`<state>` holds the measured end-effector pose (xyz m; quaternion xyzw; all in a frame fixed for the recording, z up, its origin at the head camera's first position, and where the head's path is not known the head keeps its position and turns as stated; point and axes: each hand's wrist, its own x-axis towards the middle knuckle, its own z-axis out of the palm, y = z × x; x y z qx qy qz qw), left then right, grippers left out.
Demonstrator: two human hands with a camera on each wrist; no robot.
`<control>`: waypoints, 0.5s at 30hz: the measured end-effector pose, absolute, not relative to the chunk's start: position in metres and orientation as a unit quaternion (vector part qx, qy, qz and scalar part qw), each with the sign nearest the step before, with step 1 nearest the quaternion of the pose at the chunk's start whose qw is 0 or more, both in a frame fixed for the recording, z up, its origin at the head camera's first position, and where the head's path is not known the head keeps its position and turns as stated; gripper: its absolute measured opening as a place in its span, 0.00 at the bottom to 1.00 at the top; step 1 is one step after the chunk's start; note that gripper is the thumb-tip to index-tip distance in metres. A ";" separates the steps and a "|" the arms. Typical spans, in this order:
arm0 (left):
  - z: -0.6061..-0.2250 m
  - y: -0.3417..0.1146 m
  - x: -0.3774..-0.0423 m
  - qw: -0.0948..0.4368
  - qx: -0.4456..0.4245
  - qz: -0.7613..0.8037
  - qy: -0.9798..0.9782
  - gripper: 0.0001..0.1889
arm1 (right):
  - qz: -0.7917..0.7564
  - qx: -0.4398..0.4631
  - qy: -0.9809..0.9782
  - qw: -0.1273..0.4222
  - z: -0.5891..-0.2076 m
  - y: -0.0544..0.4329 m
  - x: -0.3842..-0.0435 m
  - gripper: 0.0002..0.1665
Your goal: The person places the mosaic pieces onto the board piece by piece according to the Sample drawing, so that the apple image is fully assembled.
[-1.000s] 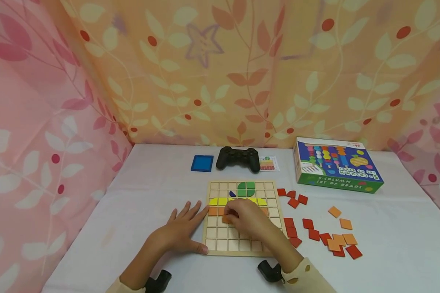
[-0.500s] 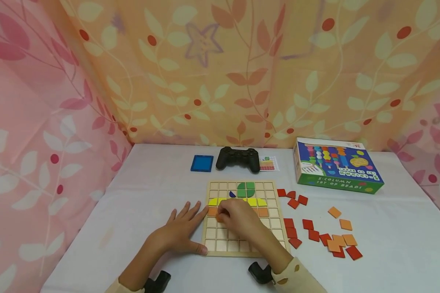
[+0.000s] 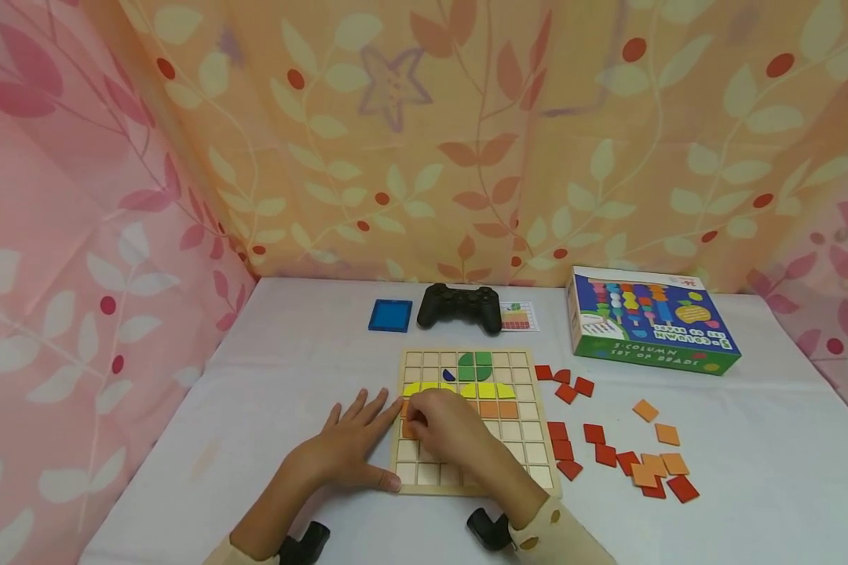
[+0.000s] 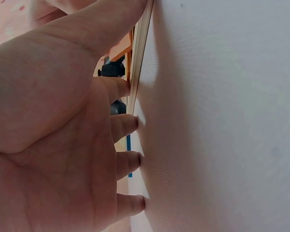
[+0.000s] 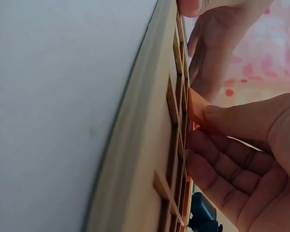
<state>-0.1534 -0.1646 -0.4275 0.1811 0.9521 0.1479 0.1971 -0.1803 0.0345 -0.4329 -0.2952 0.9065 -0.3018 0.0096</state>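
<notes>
A wooden grid board (image 3: 431, 490) lies before me on the white cloth. Green leaf-like pieces (image 3: 475, 366), a dark blue piece (image 3: 448, 375), a yellow row (image 3: 486, 390) and an orange row (image 3: 498, 410) sit in its cells. My right hand (image 3: 447, 428) pinches an orange square tile (image 5: 198, 104) between thumb and fingers, tilted over the board's left column just below the orange row. Spread beside the left edge, my left hand (image 3: 349, 447) touches the frame with thumb and index finger; its other fingertips rest on the cloth.
Loose red tiles (image 3: 594, 433) and orange tiles (image 3: 667, 434) are scattered right of the board. Behind it lie a blue square tray (image 3: 390, 315), a black game controller (image 3: 459, 308) and a patterned card (image 3: 519, 316). A bead-set box (image 3: 650, 322) stands back right.
My right hand has moved left across the board with the orange tile, from about the second column to the first. My left hand has stayed in place.
</notes>
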 end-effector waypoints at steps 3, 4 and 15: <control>-0.428 -0.164 -0.154 0.197 0.182 0.144 0.953 0.62 | -0.288 -0.293 0.912 -0.001 -0.434 0.033 -0.181 0.07; -0.428 -0.164 -0.154 0.197 0.182 0.143 0.953 0.62 | -0.281 -0.293 0.914 -0.002 -0.434 0.032 -0.181 0.06; -0.428 -0.164 -0.153 0.200 0.174 0.145 0.953 0.62 | -0.188 -0.334 0.923 -0.023 -0.431 0.031 -0.168 0.01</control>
